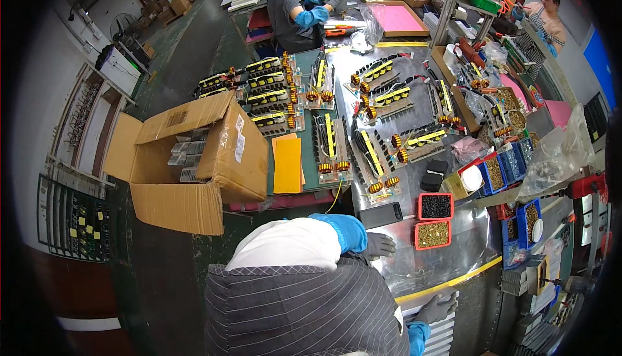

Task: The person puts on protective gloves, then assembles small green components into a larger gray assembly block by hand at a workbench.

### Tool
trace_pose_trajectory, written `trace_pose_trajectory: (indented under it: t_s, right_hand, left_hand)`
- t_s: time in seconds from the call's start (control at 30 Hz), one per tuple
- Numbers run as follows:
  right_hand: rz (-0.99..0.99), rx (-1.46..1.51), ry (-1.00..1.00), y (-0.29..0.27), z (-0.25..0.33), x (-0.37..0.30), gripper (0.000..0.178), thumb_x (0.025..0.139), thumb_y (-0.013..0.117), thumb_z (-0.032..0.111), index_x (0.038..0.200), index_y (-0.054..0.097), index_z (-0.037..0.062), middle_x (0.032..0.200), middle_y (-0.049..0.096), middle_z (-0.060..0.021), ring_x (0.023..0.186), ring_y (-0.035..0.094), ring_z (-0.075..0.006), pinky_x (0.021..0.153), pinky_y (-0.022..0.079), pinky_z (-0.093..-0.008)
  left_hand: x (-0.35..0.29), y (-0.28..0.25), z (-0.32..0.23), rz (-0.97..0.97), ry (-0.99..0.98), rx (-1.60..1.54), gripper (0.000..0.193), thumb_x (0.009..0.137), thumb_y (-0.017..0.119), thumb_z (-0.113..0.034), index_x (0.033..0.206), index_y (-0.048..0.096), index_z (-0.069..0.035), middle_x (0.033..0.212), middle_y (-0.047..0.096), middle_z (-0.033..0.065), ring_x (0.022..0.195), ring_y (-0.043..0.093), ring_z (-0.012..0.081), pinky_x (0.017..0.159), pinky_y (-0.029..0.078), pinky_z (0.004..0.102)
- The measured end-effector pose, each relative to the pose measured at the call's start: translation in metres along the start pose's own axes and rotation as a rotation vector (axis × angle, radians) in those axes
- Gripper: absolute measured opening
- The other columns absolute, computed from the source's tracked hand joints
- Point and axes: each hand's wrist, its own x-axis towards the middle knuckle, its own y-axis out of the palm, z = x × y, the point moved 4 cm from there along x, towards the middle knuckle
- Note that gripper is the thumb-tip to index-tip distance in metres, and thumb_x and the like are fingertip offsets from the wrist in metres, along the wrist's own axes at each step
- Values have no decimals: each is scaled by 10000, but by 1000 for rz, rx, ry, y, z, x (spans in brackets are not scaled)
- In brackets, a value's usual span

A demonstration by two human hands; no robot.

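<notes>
My left hand (379,244), in a grey glove with a blue oversleeve, is at the near edge of the metal worktable (414,272), fingers stretched to the right and nothing visible in them. Lower right, my right hand (438,307), gloved the same way, is just over a stack of pale metal strips (440,338). Its thumb and fingers look apart; whether they touch the strips I cannot tell. Beyond my left hand lie a dark phone-like slab (381,215) and two red trays, one of black parts (435,206), one of brass-coloured screws (432,234).
Circuit boards with yellow-banded parts and copper coils (369,152) cover the table and the green bench. An open cardboard box (243,155) stands left, beside orange sheets (287,165). Blue bins (495,173) of small hardware line the right. Co-workers (291,12) are at the far side.
</notes>
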Motion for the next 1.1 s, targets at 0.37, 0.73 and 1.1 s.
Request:
trace_pose_trajectory:
  t_s: [0.37, 0.73, 1.1]
  right_hand:
    - [-7, -6, -12, 1, -2, 0, 564, 870, 558, 247, 1387, 437, 58, 1432, 391, -218, 1370, 273, -376, 1115, 259, -481]
    - [19, -27, 12, -1, 3, 2, 565, 877, 556, 269, 1391, 434, 67, 1444, 349, -251, 1371, 275, -388, 1109, 262, -483]
    - [-8, 40, -13, -4, 7, -1, 572, 850, 584, 220, 1385, 446, 75, 1437, 374, -246, 1374, 275, -384, 1114, 259, -471]
  left_hand:
    - [1, -4, -2, -65, 21, 13, 532, 757, 572, -205, 1258, 514, -33, 1331, 490, 174, 1286, 415, 344, 1080, 312, 486]
    - [0, -3, -2, -92, 19, 15, 535, 750, 583, -207, 1252, 516, -34, 1313, 499, 171, 1282, 417, 342, 1084, 314, 485]
    - [0, -2, -2, -23, -15, 7, 556, 764, 568, -217, 1284, 496, -36, 1363, 464, 172, 1302, 399, 344, 1099, 293, 491]
